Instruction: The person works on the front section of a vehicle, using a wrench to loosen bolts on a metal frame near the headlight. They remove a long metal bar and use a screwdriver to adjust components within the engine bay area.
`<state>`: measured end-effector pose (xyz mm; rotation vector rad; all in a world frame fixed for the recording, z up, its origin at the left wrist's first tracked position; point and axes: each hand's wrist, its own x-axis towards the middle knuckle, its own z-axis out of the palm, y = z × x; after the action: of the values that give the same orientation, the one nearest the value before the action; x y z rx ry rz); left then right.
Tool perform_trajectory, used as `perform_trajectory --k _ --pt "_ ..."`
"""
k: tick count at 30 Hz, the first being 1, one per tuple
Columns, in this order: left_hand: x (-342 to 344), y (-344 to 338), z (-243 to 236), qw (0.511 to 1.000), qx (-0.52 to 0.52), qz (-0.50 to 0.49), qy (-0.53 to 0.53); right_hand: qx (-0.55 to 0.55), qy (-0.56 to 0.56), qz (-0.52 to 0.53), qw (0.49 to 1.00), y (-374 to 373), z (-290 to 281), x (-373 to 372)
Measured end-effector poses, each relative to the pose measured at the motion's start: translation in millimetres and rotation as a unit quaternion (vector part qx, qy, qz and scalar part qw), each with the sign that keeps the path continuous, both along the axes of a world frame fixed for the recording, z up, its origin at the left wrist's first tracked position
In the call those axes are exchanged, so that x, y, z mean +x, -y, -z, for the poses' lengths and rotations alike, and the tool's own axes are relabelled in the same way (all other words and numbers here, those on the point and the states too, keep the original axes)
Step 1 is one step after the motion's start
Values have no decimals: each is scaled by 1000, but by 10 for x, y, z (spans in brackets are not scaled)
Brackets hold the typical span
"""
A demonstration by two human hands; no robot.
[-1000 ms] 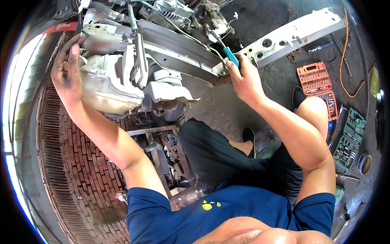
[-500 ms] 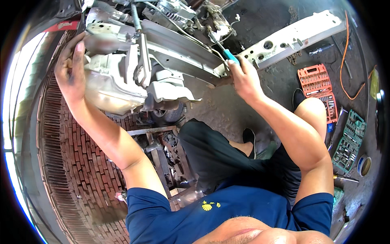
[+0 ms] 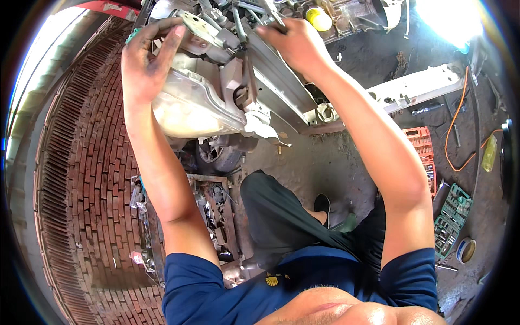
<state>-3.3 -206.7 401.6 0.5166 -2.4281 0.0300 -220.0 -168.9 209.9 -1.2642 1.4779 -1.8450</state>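
Note:
My left hand [image 3: 145, 60] is raised, its grimy fingers curled over a grey metal bracket [image 3: 197, 27] at the top of a clear headlight unit [image 3: 187, 111]. My right hand [image 3: 295, 46] reaches into the open front of a car and is closed around a thin metal tool [image 3: 272, 13]; its handle is hidden in the fist. Between the two hands runs a grey frame rail [image 3: 281, 89] with hoses and brackets around it. My legs in dark trousers are below.
A white bumper beam [image 3: 417, 89] lies on the dirt floor at right. Near it are an orange socket case [image 3: 420, 143], a green socket set [image 3: 452, 219], an orange cable [image 3: 460, 135] and a tape roll [image 3: 466, 250]. A parts crate [image 3: 214, 211] and brick paving [image 3: 81, 189] are at left.
My right hand has moved up and left, from beside the frame rail into the engine bay. The left hand stays on the headlight top. The view has tilted up and closer.

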Motion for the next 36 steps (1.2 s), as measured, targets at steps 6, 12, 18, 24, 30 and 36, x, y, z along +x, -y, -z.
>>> perform_trajectory --k 6,12,18,24,30,36 --pt "4 -14 -21 999 -47 -9 7 81 -74 -66 992 615 -438 -42" --pt "21 23 -2 997 -73 -14 15 50 -78 -71 993 867 -276 -692" --pt "33 23 7 995 -90 -41 22 -98 -455 50 884 1122 -138 -1154" --pt "-70 -3 -14 997 -74 0 10 -88 -318 4 944 1284 -57 -1267" --pt "-20 -41 -11 999 -46 -6 19 30 -297 -90 950 996 -185 -1198" --pt "-37 -37 9 999 -30 -3 12 48 -267 -82 959 807 -186 -790"
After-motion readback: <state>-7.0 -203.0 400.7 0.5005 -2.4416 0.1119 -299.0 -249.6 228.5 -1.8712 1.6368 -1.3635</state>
